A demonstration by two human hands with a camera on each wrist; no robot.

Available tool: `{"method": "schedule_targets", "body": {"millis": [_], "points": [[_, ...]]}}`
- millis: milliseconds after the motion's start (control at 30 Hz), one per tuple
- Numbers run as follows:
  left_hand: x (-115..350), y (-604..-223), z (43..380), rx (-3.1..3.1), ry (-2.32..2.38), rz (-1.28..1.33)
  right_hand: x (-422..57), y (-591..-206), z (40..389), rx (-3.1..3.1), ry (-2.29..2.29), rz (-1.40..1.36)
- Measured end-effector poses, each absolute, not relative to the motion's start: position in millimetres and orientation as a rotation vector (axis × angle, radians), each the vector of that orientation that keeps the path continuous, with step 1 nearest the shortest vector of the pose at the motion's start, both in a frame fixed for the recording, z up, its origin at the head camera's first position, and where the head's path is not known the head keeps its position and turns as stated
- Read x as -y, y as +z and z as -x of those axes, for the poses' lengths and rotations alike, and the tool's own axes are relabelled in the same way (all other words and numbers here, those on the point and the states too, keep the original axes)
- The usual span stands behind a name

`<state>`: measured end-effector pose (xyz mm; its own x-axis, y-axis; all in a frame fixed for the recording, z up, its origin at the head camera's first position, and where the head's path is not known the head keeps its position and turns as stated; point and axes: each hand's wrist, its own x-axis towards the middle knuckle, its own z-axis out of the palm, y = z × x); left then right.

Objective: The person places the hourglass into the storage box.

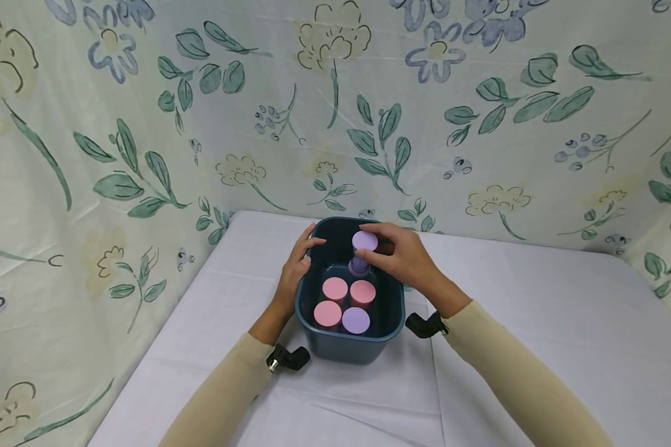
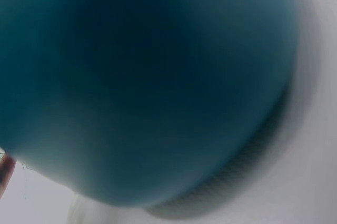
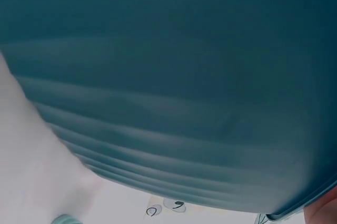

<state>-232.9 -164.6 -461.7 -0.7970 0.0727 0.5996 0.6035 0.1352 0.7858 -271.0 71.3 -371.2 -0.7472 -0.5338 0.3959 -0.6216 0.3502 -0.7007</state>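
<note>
A dark blue plastic bin (image 1: 349, 347) stands on the white-covered table. My left hand (image 1: 292, 273) holds its left side, with a finger hooked over the rim. Over the far half of the bin, my right hand (image 1: 405, 254) pinches a small purple round-topped cylinder (image 1: 365, 241) between thumb and fingers. Just beneath it, a darker purple round piece (image 1: 360, 267) shows, partly hidden. In the near half sit several upright cylinders: pink ones (image 1: 335, 289) and a purple one (image 1: 356, 320). Both wrist views are mostly filled by the bin's outer wall (image 3: 158, 71), blurred in the left one (image 2: 158, 103).
White cloth (image 1: 514, 335) covers the table, with creases near the front. A floral curtain (image 1: 291, 124) hangs behind the table and along the left side. Small black wrist cameras (image 1: 425, 325) sit close to the bin's sides.
</note>
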Motion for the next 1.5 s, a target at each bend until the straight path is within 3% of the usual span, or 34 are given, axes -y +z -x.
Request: {"method": "schedule_targets", "body": {"millis": [667, 1067, 1500], "points": [[165.7, -463.8, 232.7, 1.999, -1.701, 0.65, -60.7, -363.6, 275.4, 2.619, 1.234, -1.178], [162.1, -430.2, 209.7, 2.03, -1.74, 0.693, -56.5, -361.3, 278.7, 2.669, 1.146, -1.229], [161.9, -430.5, 210.9, 2.041, -1.74, 0.684, -55.1, -357.3, 280.5, 2.733, 1.0, -1.207]]}}
